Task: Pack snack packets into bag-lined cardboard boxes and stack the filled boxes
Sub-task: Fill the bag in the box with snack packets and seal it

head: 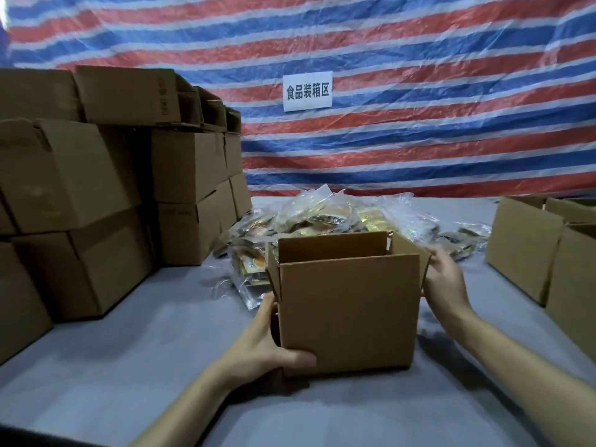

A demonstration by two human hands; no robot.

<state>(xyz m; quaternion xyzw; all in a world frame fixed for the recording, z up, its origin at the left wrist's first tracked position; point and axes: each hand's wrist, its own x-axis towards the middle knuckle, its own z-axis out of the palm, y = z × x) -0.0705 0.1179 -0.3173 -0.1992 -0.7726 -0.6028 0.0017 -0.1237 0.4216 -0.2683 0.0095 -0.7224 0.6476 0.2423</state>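
An open brown cardboard box stands on the grey table in front of me, its flaps up. My left hand grips its lower left corner, thumb across the front face. My right hand holds the box's right side near the top flap. Behind the box lies a heap of snack packets in clear plastic. I cannot see inside the box.
Closed cardboard boxes are stacked in several tiers along the left. More open boxes stand at the right edge. A striped tarpaulin with a white paper sign closes off the back.
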